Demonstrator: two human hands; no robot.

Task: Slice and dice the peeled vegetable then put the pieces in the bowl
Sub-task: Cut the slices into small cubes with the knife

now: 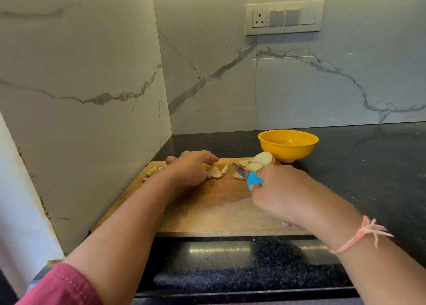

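The right hand (283, 194) has its fingers (265, 173) wrapped round a blue-handled knife (250, 178), whose blade is over the wooden chopping board (207, 210). The left hand (191, 168), its fingers (207, 158) curled, pinches pale half-round vegetable slices (216, 172). A stacked pile of slices (260, 161) lies beside the yellow plastic bowl (288, 146) on the black speckled tabletop (368, 166).

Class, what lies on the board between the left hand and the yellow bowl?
Head view: from left hand to yellow bowl lie loose slices, the knife blade, then a pile of round slices.

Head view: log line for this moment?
stage: dicing | left hand holds slices on board | right hand grips knife | pile uncut | dice board's left | bowl no pieces visible
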